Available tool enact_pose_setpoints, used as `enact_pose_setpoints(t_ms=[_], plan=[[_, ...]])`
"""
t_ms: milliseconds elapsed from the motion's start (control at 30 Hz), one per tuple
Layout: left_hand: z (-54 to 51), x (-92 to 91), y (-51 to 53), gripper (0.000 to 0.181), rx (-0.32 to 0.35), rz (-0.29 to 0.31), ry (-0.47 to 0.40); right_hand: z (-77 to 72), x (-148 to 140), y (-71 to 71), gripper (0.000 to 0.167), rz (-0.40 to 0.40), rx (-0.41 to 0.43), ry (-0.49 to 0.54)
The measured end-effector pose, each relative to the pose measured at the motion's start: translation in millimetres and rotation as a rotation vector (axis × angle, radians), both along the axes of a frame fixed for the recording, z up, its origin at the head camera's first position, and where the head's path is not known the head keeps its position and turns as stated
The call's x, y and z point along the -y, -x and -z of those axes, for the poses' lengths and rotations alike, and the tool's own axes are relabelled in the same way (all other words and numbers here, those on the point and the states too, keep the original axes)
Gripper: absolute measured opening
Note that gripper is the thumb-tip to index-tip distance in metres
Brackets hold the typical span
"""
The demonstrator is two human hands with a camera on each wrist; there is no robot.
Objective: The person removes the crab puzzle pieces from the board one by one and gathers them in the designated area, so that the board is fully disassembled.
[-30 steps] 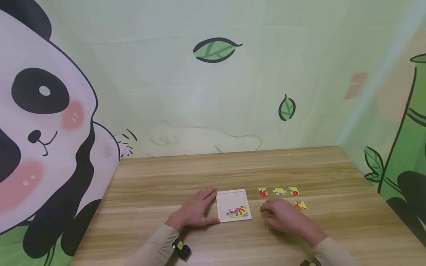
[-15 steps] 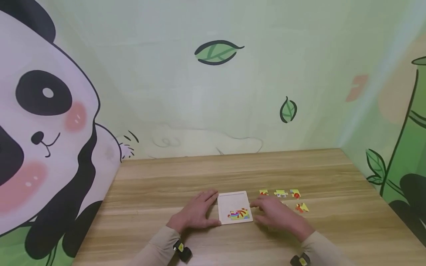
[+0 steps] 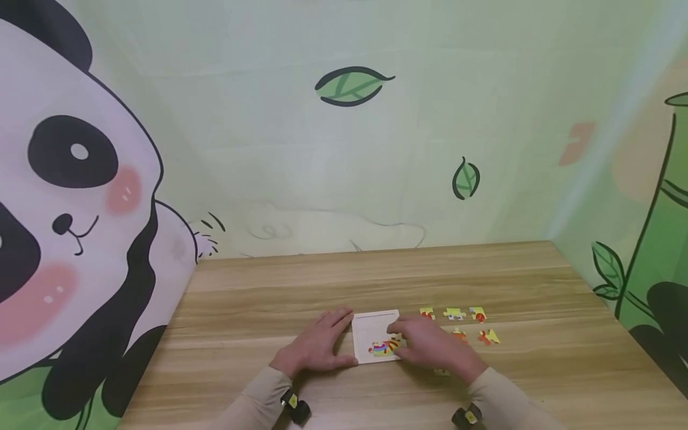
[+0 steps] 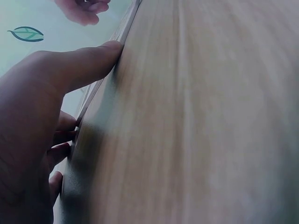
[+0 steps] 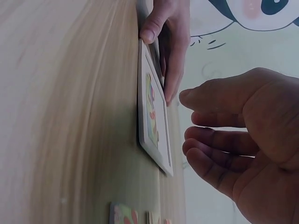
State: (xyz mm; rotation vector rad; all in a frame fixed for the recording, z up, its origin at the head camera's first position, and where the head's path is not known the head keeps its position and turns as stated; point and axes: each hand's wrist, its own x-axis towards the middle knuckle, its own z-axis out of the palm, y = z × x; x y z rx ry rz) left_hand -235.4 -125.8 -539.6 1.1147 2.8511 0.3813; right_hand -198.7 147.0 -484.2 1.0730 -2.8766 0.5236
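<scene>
A square white puzzle tray [image 3: 371, 322] lies on the table, with joined colourful puzzle pieces [image 3: 380, 348] along its near side. My left hand [image 3: 314, 346] rests against the tray's left side, thumb at the near corner and fingers at the far corner. These fingers look fairly straight in the right wrist view. Over the tray's right part is my right hand [image 3: 435, 343], its fingers bent. In the right wrist view, that hand's thumb [image 5: 205, 95] covers the index fingertip, so whether a piece sits between them is hidden.
Several loose puzzle pieces lie right of the tray: a far row including a yellow piece [image 3: 454, 313], a nearer one with an orange-red piece [image 3: 488, 337], and another partly under the right wrist [image 3: 442, 372]. A panda-printed wall [image 3: 258, 149] stands behind the wooden table [image 3: 258, 298].
My right hand has moved left from the loose pieces to above the tray, uncovering an orange piece in the nearer row. The left hand stays at the tray's left side.
</scene>
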Motion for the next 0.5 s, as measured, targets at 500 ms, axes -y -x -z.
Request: enact_pose_setpoints(t_ms=[500], plan=[[-2.1,0.6,0.2,0.096,-0.009,0.003,-0.005,4.0,18.2,3.7,0.033,-0.01,0.003,-0.048]])
